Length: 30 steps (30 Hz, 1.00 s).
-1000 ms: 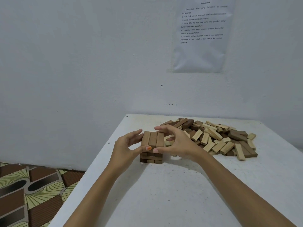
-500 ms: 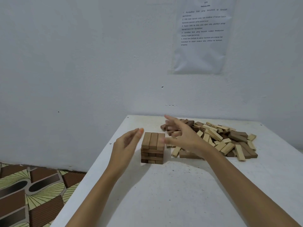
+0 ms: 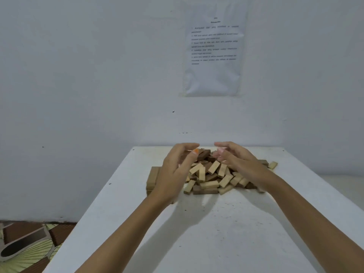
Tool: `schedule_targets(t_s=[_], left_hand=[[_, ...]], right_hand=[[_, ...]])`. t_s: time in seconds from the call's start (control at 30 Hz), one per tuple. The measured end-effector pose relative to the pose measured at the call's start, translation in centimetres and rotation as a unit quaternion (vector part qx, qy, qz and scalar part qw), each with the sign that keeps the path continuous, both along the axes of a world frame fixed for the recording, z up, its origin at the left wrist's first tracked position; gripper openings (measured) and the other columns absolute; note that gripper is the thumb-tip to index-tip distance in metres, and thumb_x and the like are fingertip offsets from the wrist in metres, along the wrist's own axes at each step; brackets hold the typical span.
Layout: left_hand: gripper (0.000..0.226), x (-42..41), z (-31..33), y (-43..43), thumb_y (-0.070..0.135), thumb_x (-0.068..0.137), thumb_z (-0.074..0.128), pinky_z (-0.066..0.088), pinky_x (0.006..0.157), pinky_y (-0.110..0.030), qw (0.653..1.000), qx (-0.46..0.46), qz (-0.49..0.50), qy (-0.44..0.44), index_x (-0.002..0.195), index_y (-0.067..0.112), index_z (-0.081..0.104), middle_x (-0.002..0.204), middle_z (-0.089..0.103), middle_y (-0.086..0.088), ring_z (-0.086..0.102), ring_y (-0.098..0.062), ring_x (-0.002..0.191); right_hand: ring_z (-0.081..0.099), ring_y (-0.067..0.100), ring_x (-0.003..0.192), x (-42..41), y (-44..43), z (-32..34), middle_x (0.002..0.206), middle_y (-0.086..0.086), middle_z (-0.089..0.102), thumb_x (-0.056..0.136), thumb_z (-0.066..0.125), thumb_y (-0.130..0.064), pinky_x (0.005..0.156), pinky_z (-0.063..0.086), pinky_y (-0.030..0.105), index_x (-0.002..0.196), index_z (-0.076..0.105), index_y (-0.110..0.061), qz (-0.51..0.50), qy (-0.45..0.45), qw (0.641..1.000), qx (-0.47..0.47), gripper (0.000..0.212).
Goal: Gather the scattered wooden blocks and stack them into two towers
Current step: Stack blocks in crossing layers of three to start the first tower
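Risk: you are hovering left hand (image 3: 175,172) and right hand (image 3: 238,162), loose and empty, over block pile (image 3: 213,179); left one is crowding short tower (image 3: 153,177), could topple it.

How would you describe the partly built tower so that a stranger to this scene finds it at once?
On the white table, look just left of the loose block pile. The tower stands behind the left hand; unlike its jumbled neighbours, its blocks lie squarely stacked.
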<state>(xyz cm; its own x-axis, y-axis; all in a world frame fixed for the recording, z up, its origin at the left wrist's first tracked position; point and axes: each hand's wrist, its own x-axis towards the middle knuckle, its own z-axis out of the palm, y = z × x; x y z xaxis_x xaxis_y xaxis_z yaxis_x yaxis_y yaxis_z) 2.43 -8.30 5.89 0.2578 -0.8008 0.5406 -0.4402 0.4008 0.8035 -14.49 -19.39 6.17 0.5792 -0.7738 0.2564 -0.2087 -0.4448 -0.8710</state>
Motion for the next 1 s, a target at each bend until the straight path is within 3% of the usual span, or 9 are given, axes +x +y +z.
schedule_targets(t_s=[0.13,0.23,0.33,0.47,0.67,0.77,0.87,1.0], left_hand=[[0.029,-2.5,-0.6,-3.3,0.034,0.089,0.053,0.048,0.086,-0.02,0.998,0.024,-0.056,-0.004,0.113,0.021,0.063,0.11,0.065,0.01,0.059,0.0,0.103],[0.022,-4.0,-1.1,-5.9,0.028,0.089,0.055,0.046,0.08,-0.016,0.997,0.034,-0.059,-0.029,0.108,0.021,0.065,0.107,0.066,0.01,0.059,0.0,0.097],[0.017,-5.3,-1.7,-8.6,0.014,0.09,0.057,0.043,0.073,-0.012,0.995,0.048,-0.055,-0.065,0.101,0.024,0.065,0.103,0.065,0.011,0.058,0.0,0.094],[0.019,-6.6,-2.6,-12.2,0.011,0.089,0.056,0.039,0.069,-0.008,0.989,0.069,-0.045,-0.122,0.102,0.021,0.066,0.104,0.064,0.01,0.056,-0.002,0.096],[0.021,-7.9,-2.9,-16.8,0.01,0.086,0.058,0.047,0.089,-0.028,0.978,0.068,-0.044,-0.19,0.102,0.021,0.065,0.105,0.064,0.006,0.056,-0.007,0.1],[0.018,-8.3,-2.7,-18.6,0.013,0.089,0.056,0.046,0.09,-0.029,0.976,0.08,-0.041,-0.199,0.102,0.021,0.066,0.104,0.064,0.006,0.056,-0.008,0.099],[0.018,-8.8,-2.6,-19.7,0.013,0.09,0.055,0.046,0.09,-0.027,0.974,0.093,-0.051,-0.201,0.102,0.019,0.066,0.104,0.066,0.006,0.057,-0.01,0.1],[0.019,-9.2,-3.2,-21.0,0.012,0.09,0.053,0.049,0.089,-0.03,0.972,0.103,-0.056,-0.202,0.1,0.019,0.067,0.099,0.068,0.006,0.06,-0.009,0.097]], right_hand=[[0.062,0.005,0.101,-3.5,-1.4,-0.8,0.11,-0.004,0.066,0.095,0.046,-0.047,0.092,0.049,0.027,0.131,0.05,-0.034,-0.084,-0.025,0.996,0.003,0.038],[0.064,0.008,0.099,-6.2,-2.8,-1.3,0.11,0.0,0.065,0.097,0.05,-0.041,0.093,0.05,0.025,0.127,0.055,-0.029,-0.11,-0.024,0.994,0.015,0.033],[0.059,0.001,0.087,-8.4,-4.3,-1.9,0.107,-0.004,0.062,0.098,0.054,-0.025,0.072,0.046,0.008,0.118,0.059,-0.028,-0.142,0.008,0.99,-0.006,0.021],[0.056,0.007,0.088,-10.0,-7.1,-3.2,0.112,0.002,0.06,0.095,0.055,-0.008,0.066,0.045,0.007,0.11,0.064,-0.021,-0.167,0.072,0.981,-0.062,0.022],[0.055,0.009,0.098,-9.7,-10.5,-4.6,0.109,0.002,0.061,0.089,0.066,-0.014,0.075,0.039,0.006,0.107,0.068,-0.018,-0.151,0.164,0.967,-0.124,0.018],[0.053,0.011,0.1,-8.7,-11.9,-5.9,0.098,-0.007,0.055,0.083,0.073,-0.026,0.085,0.044,0.021,0.105,0.07,-0.028,-0.147,0.182,0.963,-0.136,0.022],[0.047,0.008,0.097,-8.1,-12.4,-6.9,0.094,-0.01,0.049,0.081,0.076,-0.029,0.086,0.044,0.026,0.102,0.069,-0.029,-0.177,0.17,0.957,-0.156,0.023],[0.051,0.004,0.095,-8.7,-12.6,-7.1,0.097,-0.008,0.06,0.081,0.075,-0.021,0.077,0.04,0.013,0.093,0.063,-0.026,-0.18,0.063,0.974,-0.119,0.018]])
